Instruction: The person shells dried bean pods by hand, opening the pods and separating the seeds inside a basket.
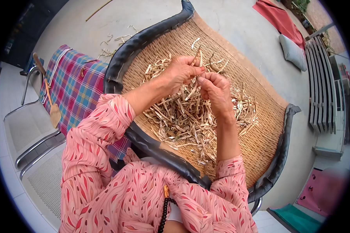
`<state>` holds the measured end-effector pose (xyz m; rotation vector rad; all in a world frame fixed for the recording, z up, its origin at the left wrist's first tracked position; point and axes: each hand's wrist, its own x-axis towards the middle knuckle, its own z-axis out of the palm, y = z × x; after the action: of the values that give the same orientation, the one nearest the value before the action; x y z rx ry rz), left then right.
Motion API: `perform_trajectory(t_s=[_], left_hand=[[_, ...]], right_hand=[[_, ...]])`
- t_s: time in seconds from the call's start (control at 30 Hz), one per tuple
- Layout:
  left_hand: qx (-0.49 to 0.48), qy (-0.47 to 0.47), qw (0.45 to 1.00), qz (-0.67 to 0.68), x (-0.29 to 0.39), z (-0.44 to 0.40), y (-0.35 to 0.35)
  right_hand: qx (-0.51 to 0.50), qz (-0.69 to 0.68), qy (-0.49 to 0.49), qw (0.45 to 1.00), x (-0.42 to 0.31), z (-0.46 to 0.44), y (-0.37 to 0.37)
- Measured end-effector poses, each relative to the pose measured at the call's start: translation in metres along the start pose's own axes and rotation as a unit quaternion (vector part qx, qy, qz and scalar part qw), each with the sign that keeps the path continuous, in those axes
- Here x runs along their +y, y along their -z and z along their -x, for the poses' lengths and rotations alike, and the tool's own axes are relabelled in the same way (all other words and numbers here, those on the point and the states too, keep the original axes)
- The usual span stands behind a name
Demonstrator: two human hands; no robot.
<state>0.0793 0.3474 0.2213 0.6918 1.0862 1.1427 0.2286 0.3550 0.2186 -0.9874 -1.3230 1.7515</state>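
A large woven winnowing tray [260, 155] with a black-bound rim lies across my lap. Dry, pale bean pods [186, 112] are heaped in its middle. Above the heap, my left hand [179, 73] is closed in a pinch on a dry pod [197, 55] whose tip sticks up past the fingers. Close beside it, my right hand [217, 91] is pinched as well, its thumb and fingertips meeting the left fingertips at the pod's lower part. The fingers partly hide the pod, so whether it is split cannot be seen.
Perforated metal chairs [29, 126] stand on the left, near a plaid cloth [79, 77] and a wooden-handled paddle [54, 114]. Some pod scraps [109, 50] lie on the floor beyond the tray. A grey cushion [292, 52], a red cloth [278, 19] and slatted panels [322, 85] are at right.
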Motion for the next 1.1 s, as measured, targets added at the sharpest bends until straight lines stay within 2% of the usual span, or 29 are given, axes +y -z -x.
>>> perform_trajectory(t_s=[0.03,0.23,0.43,0.53,0.63,0.77,1.1], left_hand=[[0.000,-0.010,1.000,0.013,-0.001,-0.001,0.001],[-0.018,-0.020,1.000,0.009,0.001,0.001,0.003],[0.000,-0.027,1.000,-0.011,-0.002,-0.001,0.003],[0.016,-0.037,0.997,-0.071,-0.001,-0.002,0.005],[0.024,-0.034,0.995,-0.087,0.004,0.000,0.004],[0.021,-0.078,0.988,-0.135,0.002,0.000,0.002],[0.019,-0.100,0.984,-0.145,-0.002,-0.002,0.005]], right_hand=[[-0.027,0.001,-0.003,1.000,0.004,0.000,0.002],[-0.020,-0.062,0.006,0.998,0.014,-0.003,0.004],[0.005,-0.034,0.009,0.999,0.012,0.001,0.000],[-0.004,-0.095,0.003,0.995,0.016,-0.002,0.003],[-0.017,-0.067,0.004,0.998,0.017,-0.002,0.007],[-0.024,-0.053,0.006,0.998,0.020,-0.001,0.008],[0.030,0.010,0.021,0.999,0.015,0.002,0.001]])
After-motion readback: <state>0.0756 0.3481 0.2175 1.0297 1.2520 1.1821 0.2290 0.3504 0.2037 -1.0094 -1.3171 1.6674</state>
